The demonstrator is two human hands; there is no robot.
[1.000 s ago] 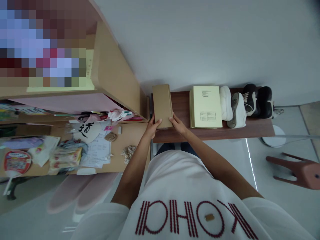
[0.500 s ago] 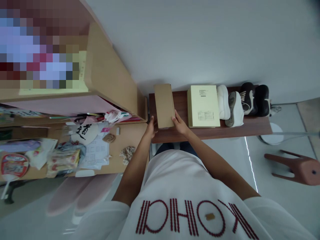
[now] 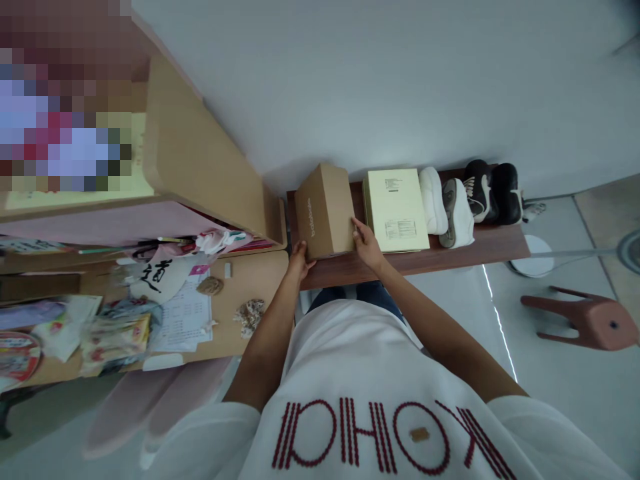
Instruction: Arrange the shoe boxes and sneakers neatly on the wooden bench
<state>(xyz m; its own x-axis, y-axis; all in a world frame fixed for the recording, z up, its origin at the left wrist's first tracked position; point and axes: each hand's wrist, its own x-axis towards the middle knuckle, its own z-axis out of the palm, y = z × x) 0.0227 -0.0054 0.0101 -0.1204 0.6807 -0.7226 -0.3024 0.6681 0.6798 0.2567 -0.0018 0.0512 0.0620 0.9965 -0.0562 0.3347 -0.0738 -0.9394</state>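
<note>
A brown cardboard box [image 3: 327, 207] is held btwn both hands at the left end of a dark wooden bench [image 3: 415, 261], which is set against a white wall. The left hand [image 3: 300, 257] is pressed to the box's near left corner, fingers curled at the lower edge. The right hand [image 3: 367, 243] is laid against its right side, fingers up along the edge. The box is thus clamped from both sides, w/ the hands apart, one on each side. It is tilted, so a side face w/ pale lettering is turned toward the camera; whether its underside touches the bench cannot be told. Just beside it, to the right, a pale yellow box [image 3: 396, 210] lies flat, label up. Next along the bench are seen a pair of white shoes [image 3: 433, 200] and a pair of black shoes [image 3: 493, 193]. To the left, a light wood desk [image 3: 255, 280] is strewn w/ papers & oddments. At right, on the floor, a red-brown stool [image 3: 585, 320] is seen, well apart from the bench
</note>
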